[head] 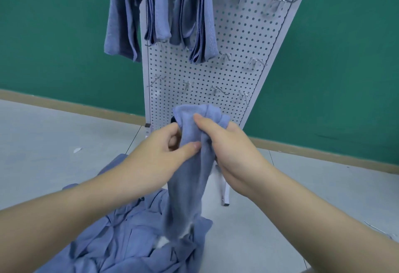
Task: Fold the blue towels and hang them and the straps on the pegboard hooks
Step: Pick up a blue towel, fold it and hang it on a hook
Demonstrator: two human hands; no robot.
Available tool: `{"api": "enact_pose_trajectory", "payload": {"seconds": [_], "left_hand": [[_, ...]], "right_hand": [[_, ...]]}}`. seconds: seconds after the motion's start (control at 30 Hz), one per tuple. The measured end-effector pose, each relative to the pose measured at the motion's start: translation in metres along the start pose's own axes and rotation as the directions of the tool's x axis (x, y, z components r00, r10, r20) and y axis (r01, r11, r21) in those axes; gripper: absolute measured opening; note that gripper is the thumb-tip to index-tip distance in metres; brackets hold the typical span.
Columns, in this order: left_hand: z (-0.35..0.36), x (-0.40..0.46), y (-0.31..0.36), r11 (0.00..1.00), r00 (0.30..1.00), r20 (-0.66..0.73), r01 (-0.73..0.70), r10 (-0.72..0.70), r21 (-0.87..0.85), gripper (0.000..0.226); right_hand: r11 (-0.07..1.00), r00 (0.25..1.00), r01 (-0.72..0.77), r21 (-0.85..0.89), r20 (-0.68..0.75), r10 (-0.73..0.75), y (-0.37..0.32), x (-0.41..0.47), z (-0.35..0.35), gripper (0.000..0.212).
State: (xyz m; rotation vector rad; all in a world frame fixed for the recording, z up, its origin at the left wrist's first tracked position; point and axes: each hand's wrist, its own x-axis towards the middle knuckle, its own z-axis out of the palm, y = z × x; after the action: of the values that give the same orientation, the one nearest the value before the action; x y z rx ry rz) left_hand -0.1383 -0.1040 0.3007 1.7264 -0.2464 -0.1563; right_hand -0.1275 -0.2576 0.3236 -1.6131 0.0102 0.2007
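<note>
At the centre of the frame both hands hold one bunched blue terry towel point(194, 143) — the left hand point(159, 154) pinches its edge between thumb and fingers, the right hand point(235, 151) grips its top. Its tail hangs over a rumpled pile of blue towels point(129, 240) on the pale grey floor point(43, 143), lower centre. Folded blue towels point(190, 17) hang on the white perforated metal pegboard point(226, 41) — upper centre.

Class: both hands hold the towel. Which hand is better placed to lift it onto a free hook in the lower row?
Probably the right hand: it grips the blue towel near its bunched top, closest to the empty hooks. The left hand pinches lower down.
</note>
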Motion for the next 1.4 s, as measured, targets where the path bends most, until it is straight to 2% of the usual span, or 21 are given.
{"api": "enact_pose_trajectory", "payload": {"seconds": [0.17, 0.27, 0.37, 0.43, 0.5, 0.57, 0.63, 0.77, 0.87, 0.9, 0.97, 1.0, 1.07, 1.13, 1.2, 1.33, 1.4], "left_hand": [[-0.015, 0.009, 0.002, 0.992, 0.984, -0.132, -0.123, 0.121, -0.009, 0.035], [-0.02, 0.013, 0.005, 0.98, 0.953, -0.24, -0.198, 0.186, -0.027, 0.016], [-0.019, 0.013, 0.005, 0.979, 0.932, -0.306, -0.203, 0.196, 0.011, 0.009], [-0.017, 0.013, 0.003, 0.988, 0.948, -0.289, -0.15, 0.131, -0.042, 0.008], [-0.015, 0.013, 0.002, 0.988, 0.98, -0.198, -0.064, 0.036, -0.139, 0.015], [-0.015, 0.013, 0.0, 0.982, 0.995, -0.095, 0.008, -0.026, -0.187, 0.03], [-0.014, 0.012, 0.0, 0.979, 0.995, -0.079, 0.036, -0.053, -0.2, 0.029], [-0.019, 0.011, -0.001, 0.994, 0.979, -0.205, -0.001, -0.022, -0.111, 0.016], [-0.024, 0.011, 0.001, 0.992, 0.95, -0.308, -0.082, 0.049, -0.095, 0.029], [-0.027, 0.012, 0.003, 0.99, 0.936, -0.344, -0.114, 0.077, -0.088, 0.028], [-0.031, 0.013, 0.006, 0.983, 0.9, -0.42, -0.166, 0.121, -0.073, 0.022], [-0.034, 0.014, 0.007, 0.981, 0.881, -0.454, -0.183, 0.134, -0.064, 0.02], [-0.04, 0.014, 0.009, 0.978, 0.855, -0.496, -0.202, 0.154, -0.045, 0.018], [-0.044, 0.015, 0.01, 0.979, 0.853, -0.496, -0.201, 0.165, -0.02, 0.015], [-0.044, 0.014, 0.011, 0.98, 0.867, -0.47, -0.199, 0.165, -0.024, 0.014], [-0.032, 0.009, 0.011, 0.986, 0.924, -0.354, -0.165, 0.144, -0.03, 0.01], [-0.026, 0.007, 0.009, 0.99, 0.934, -0.337, -0.135, 0.116, -0.034, 0.011]], "right_hand": [[0.992, 0.993, 0.06, -0.109, 0.104, -0.049, 0.001, 0.0, -0.003, 0.022], [0.985, 0.983, 0.032, -0.172, 0.181, -0.001, 0.006, 0.0, -0.001, 0.022], [0.981, 0.986, 0.025, -0.191, 0.167, 0.008, 0.01, 0.003, 0.002, 0.032], [0.988, 0.994, 0.015, -0.152, 0.11, 0.002, 0.011, 0.007, 0.003, 0.041], [0.994, 0.999, 0.016, -0.111, 0.052, -0.01, 0.01, 0.011, 0.002, 0.044], [0.998, 0.999, 0.015, -0.059, 0.031, -0.013, 0.008, 0.014, -0.001, 0.035], [1.0, 1.0, 0.003, -0.021, 0.031, -0.003, 0.006, 0.015, -0.002, 0.031], [0.999, 0.999, 0.034, -0.015, 0.006, -0.034, 0.004, 0.015, 0.001, 0.032], [0.998, 0.998, 0.055, 0.007, -0.015, -0.055, 0.0, 0.014, 0.006, 0.047], [0.998, 0.998, 0.056, 0.028, 0.007, -0.057, -0.001, 0.015, 0.005, 0.047], [0.991, 0.993, 0.073, 0.112, 0.086, -0.083, -0.001, 0.018, 0.001, 0.022], [0.985, 0.987, 0.073, 0.157, 0.132, -0.094, -0.002, 0.017, 0.0, 0.017], [0.98, 0.966, 0.093, 0.178, 0.223, -0.132, -0.004, 0.014, -0.001, 0.034], [0.983, 0.959, 0.125, 0.137, 0.235, -0.155, -0.002, 0.014, 0.001, 0.033], [0.984, 0.968, 0.128, 0.121, 0.202, -0.151, 0.004, 0.015, 0.003, 0.017], [0.994, 0.977, 0.059, 0.097, 0.196, -0.077, 0.009, 0.011, 0.01, 0.02], [0.995, 0.975, 0.009, 0.1, 0.221, -0.031, 0.01, 0.012, 0.013, 0.014]]}}
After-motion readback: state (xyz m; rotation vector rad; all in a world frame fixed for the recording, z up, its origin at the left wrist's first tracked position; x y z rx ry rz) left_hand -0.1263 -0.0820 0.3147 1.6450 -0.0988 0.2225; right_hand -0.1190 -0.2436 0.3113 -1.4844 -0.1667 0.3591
